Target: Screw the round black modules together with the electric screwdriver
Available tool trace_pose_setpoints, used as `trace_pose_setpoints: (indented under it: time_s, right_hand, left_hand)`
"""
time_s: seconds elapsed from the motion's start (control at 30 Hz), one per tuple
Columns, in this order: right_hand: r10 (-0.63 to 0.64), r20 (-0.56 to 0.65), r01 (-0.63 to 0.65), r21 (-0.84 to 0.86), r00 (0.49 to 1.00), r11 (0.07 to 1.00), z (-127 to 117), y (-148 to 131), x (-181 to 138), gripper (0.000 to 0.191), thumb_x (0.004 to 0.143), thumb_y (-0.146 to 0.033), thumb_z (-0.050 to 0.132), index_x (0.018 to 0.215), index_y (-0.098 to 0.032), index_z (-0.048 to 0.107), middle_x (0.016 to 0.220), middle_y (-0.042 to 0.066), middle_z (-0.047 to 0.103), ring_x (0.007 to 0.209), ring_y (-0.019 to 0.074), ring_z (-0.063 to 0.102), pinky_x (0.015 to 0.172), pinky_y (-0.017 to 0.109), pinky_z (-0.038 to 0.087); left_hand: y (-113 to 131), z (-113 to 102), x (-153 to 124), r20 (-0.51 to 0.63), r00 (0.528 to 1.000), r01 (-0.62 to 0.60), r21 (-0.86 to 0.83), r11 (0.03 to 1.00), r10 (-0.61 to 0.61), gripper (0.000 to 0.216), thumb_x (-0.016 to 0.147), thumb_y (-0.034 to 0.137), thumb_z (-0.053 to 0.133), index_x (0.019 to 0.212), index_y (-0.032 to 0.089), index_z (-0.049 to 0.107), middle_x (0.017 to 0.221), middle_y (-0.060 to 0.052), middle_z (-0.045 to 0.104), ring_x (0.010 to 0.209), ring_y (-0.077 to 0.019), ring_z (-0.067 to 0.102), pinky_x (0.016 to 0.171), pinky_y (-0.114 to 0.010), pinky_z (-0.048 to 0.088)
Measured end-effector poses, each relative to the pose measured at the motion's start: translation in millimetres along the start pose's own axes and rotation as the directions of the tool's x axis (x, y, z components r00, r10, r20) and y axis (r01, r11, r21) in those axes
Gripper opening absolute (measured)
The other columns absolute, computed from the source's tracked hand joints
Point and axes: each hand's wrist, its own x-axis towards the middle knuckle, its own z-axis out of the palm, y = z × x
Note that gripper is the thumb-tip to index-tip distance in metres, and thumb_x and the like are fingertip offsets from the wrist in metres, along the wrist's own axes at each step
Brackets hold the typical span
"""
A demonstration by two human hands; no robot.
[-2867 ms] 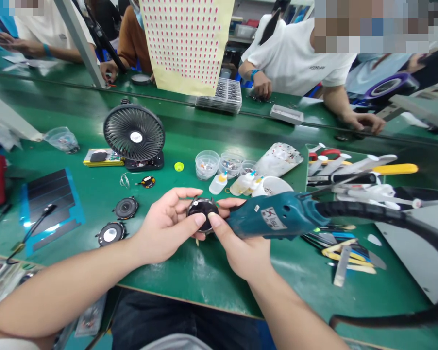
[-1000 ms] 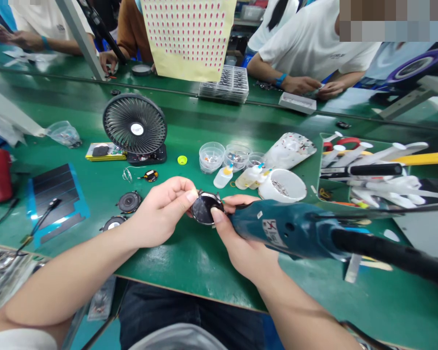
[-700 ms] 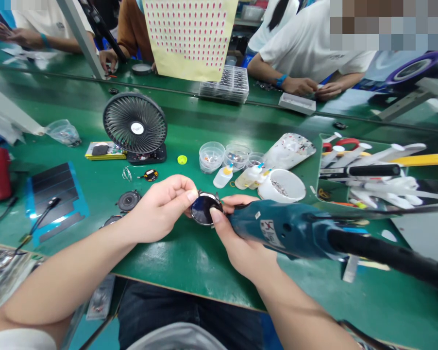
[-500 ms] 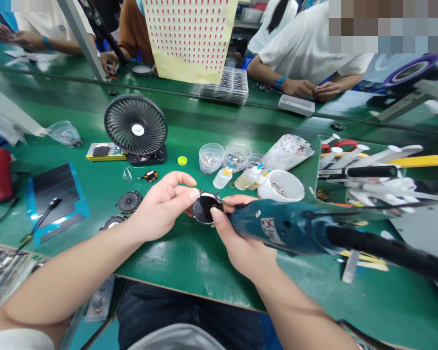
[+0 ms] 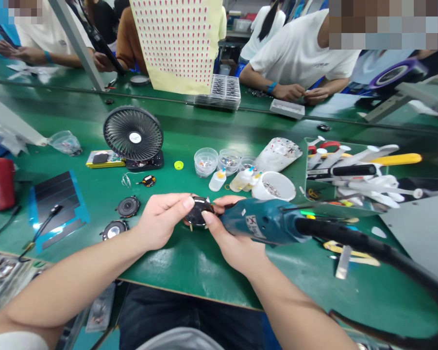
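Note:
A round dark smartwatch case (image 5: pixel 197 211) with a shiny rim is held between my two hands above the green table. My left hand (image 5: pixel 164 218) pinches its left upper edge between thumb and fingers. My right hand (image 5: pixel 233 240) lays its thumb on the case, its other fingers curled behind. Across that hand lies a teal power tool (image 5: pixel 264 219) with a thick black cord; how it is gripped is hidden, and its tip cannot be made out. Two other round watch parts (image 5: pixel 127 206) rest left of my left hand, near a small black-and-gold disc (image 5: pixel 149 181).
Behind my hands stand a black fan (image 5: pixel 133 133), clear cups (image 5: pixel 206 161), small dropper bottles (image 5: pixel 217 180) and a white bowl (image 5: pixel 290 185). A tool bin (image 5: pixel 353 170) is at right, a red meter (image 5: pixel 0 182) at left. Co-workers (image 5: pixel 288 63) sit across the table.
The watch case has tilted, its glossy face now showing darker with a light strip near the top. My left fingers have closed down onto its edge. The view has shifted slightly.

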Motion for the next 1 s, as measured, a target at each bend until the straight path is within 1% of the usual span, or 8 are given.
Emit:
trace_pose_setpoints:
  time_s: [0.13, 0.3, 0.43, 0.6, 0.73, 0.87, 0.93, 1.0]
  right_hand:
    - [0.005, 0.027, -0.007, 0.060, 1.000, 0.998, -1, 2, 1, 0.020, 0.085, -0.029, 0.079, 0.097, -0.027, 0.063, 0.085, -0.001, 0.075, 0.074, 0.0191, 0.074, 0.072, 0.036, 0.068]
    - [0.052, 0.005, -0.053, 0.072, 0.999, 0.996, -2, 5, 4, 0.028, 0.085, -0.043, 0.083, 0.096, -0.026, 0.063, 0.082, 0.000, 0.074, 0.074, 0.0206, 0.074, 0.073, 0.038, 0.068]
    - [0.037, -0.011, -0.036, 0.077, 0.999, 0.996, -1, 3, 6, 0.024, 0.085, -0.037, 0.082, 0.095, -0.026, 0.063, 0.080, 0.000, 0.075, 0.071, 0.0204, 0.074, 0.071, 0.037, 0.069]
    - [0.037, -0.016, -0.035, 0.087, 0.999, 0.996, -1, -1, 5, 0.021, 0.085, -0.037, 0.082, 0.093, -0.027, 0.065, 0.079, 0.000, 0.074, 0.068, 0.0209, 0.073, 0.067, 0.038, 0.068]
    - [0.080, 0.001, -0.079, 0.133, 0.997, 0.988, 1, 0, 4, 0.027, 0.083, -0.040, 0.085, 0.094, -0.027, 0.064, 0.078, -0.001, 0.074, 0.068, 0.0211, 0.074, 0.067, 0.038, 0.068]
    - [0.125, -0.027, -0.116, 0.211, 0.992, 0.970, 4, 5, 6, 0.032, 0.081, -0.040, 0.087, 0.094, -0.026, 0.062, 0.072, -0.003, 0.071, 0.065, 0.0205, 0.073, 0.069, 0.039, 0.067]
    - [0.138, -0.116, -0.102, 0.272, 0.984, 0.957, 2, 10, 9, 0.034, 0.081, -0.042, 0.087, 0.096, -0.025, 0.062, 0.068, -0.005, 0.068, 0.061, 0.0197, 0.072, 0.071, 0.040, 0.067]
    - [0.142, -0.210, -0.066, 0.330, 0.967, 0.942, -1, 13, 14, 0.036, 0.081, -0.044, 0.087, 0.097, -0.024, 0.062, 0.066, -0.006, 0.066, 0.056, 0.0181, 0.069, 0.068, 0.039, 0.065]
  left_hand:
    - [-4, 2, -3, -0.015, 1.000, 0.001, -0.018, 1.000, -0.001, 0.037, 0.092, 0.053, 0.077, 0.098, 0.018, 0.087, 0.090, -0.009, 0.081, 0.074, -0.0171, 0.067, 0.068, -0.028, 0.056]
    - [2, 12, 1, -0.062, 0.993, 0.091, -0.127, 0.988, -0.099, 0.046, 0.080, 0.059, 0.086, 0.087, 0.014, 0.085, 0.078, -0.009, 0.078, 0.060, -0.0139, 0.063, 0.055, -0.026, 0.055]
    - [8, 18, 5, -0.066, 0.986, 0.138, -0.213, 0.967, -0.155, 0.056, 0.075, 0.067, 0.085, 0.078, 0.012, 0.080, 0.076, -0.011, 0.077, 0.057, -0.0162, 0.065, 0.053, -0.031, 0.059]
    - [4, 13, 4, -0.046, 0.988, 0.136, -0.181, 0.974, -0.147, 0.059, 0.077, 0.070, 0.082, 0.081, 0.011, 0.082, 0.078, -0.012, 0.078, 0.060, -0.0187, 0.067, 0.057, -0.033, 0.059]
    - [-1, 7, 2, -0.047, 0.998, 0.038, -0.024, 0.999, -0.039, 0.047, 0.083, 0.060, 0.084, 0.095, 0.014, 0.085, 0.086, -0.010, 0.081, 0.066, -0.0173, 0.068, 0.061, -0.030, 0.060]
    - [7, -6, 1, -0.114, 0.971, -0.176, 0.255, 0.951, 0.210, 0.035, 0.097, 0.050, 0.072, 0.107, 0.020, 0.085, 0.101, -0.009, 0.084, 0.076, -0.0183, 0.072, 0.072, -0.030, 0.062]
    - [12, -13, -4, -0.099, 0.934, -0.251, 0.501, 0.828, 0.343, 0.031, 0.101, 0.045, 0.067, 0.114, 0.022, 0.084, 0.111, -0.008, 0.084, 0.089, -0.0215, 0.077, 0.084, -0.032, 0.062]
    - [10, -17, -17, 0.041, 0.909, -0.302, 0.751, 0.587, 0.414, 0.029, 0.101, 0.039, 0.067, 0.121, 0.024, 0.082, 0.119, -0.009, 0.083, 0.101, -0.0246, 0.079, 0.091, -0.034, 0.061]
